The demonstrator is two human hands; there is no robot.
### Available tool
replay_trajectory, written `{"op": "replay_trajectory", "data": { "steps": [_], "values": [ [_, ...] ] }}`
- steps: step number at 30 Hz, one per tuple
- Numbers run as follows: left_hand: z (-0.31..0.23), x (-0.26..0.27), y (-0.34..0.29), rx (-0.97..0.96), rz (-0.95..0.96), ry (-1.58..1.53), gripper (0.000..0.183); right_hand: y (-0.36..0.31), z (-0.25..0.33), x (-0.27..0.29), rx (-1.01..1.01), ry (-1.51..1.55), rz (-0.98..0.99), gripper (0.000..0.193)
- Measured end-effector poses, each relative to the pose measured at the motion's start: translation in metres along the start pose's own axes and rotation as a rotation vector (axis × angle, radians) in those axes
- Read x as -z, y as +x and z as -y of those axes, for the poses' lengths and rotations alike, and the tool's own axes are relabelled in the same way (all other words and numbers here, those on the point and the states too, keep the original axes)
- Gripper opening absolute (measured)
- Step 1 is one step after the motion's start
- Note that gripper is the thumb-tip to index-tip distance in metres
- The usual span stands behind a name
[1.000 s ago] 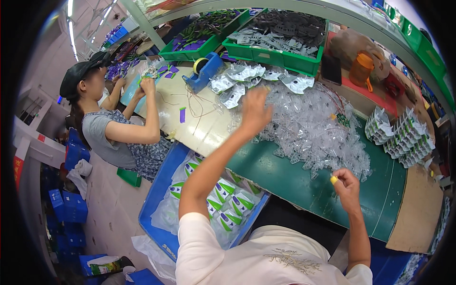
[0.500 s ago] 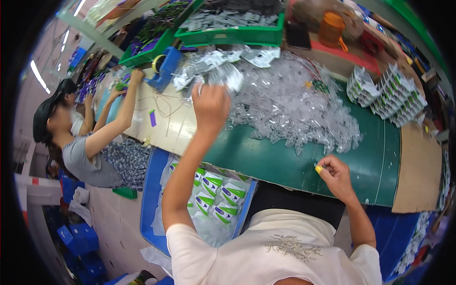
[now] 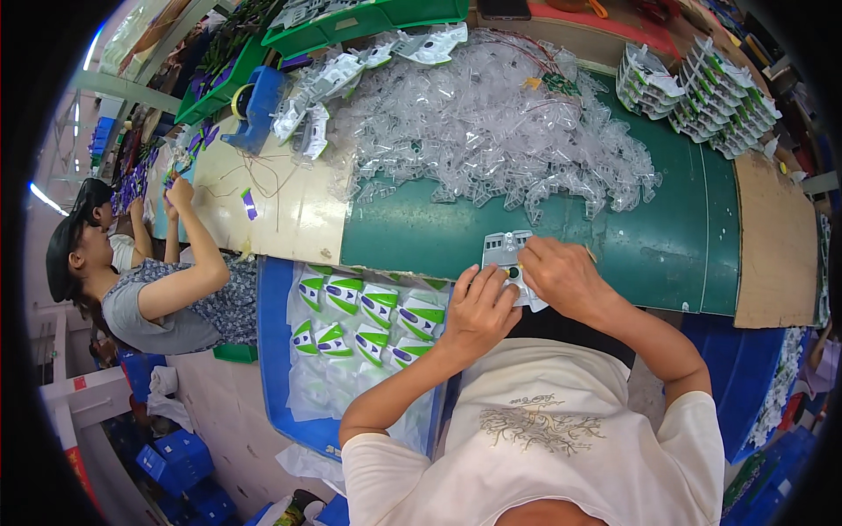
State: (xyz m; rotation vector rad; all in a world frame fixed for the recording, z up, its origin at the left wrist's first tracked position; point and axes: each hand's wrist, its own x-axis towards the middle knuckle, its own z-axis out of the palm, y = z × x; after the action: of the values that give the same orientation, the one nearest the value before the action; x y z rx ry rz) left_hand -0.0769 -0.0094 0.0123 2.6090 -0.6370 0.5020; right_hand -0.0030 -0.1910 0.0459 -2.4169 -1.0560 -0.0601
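Both hands meet at the near edge of the green work surface, around a light grey plastic housing (image 3: 503, 249) with slots and a dark round opening. My left hand (image 3: 478, 314) grips its near left side, fingers bent over it. My right hand (image 3: 568, 279) is closed against its right side, with the fingertips partly hidden. Beyond them spreads a large heap of clear plastic parts (image 3: 491, 123). More grey-white housings (image 3: 317, 88) lie at the heap's left end.
A blue bin (image 3: 276, 351) below holds several white-and-green housings in clear bags. Stacked housings (image 3: 715, 92) stand at the far right, beside cardboard (image 3: 774, 245). A blue tape dispenser (image 3: 261, 110) and green tray (image 3: 368, 19) sit at the back. A co-worker (image 3: 158, 289) works at left.
My left hand has come back from the far housings to the near edge, bringing one housing. My right hand has moved left to meet it. The view has shifted.
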Motion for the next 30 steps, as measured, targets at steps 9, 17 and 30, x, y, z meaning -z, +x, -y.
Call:
{"op": "replay_trajectory", "data": {
  "steps": [9, 17, 30],
  "values": [
    [0.095, 0.014, 0.058, 0.107, -0.212, -0.187, 0.020, -0.010, 0.002, 0.002, 0.040, -0.032, 0.124, 0.019],
    [0.101, 0.009, 0.053, 0.142, -0.251, -0.186, 0.016, -0.025, -0.001, 0.021, -0.082, -0.053, 0.138, 0.027],
    [0.042, 0.030, 0.025, 0.202, 0.079, -0.052, 0.026, -0.038, -0.005, 0.024, -0.074, -0.032, 0.054, 0.030]
  ]
}}
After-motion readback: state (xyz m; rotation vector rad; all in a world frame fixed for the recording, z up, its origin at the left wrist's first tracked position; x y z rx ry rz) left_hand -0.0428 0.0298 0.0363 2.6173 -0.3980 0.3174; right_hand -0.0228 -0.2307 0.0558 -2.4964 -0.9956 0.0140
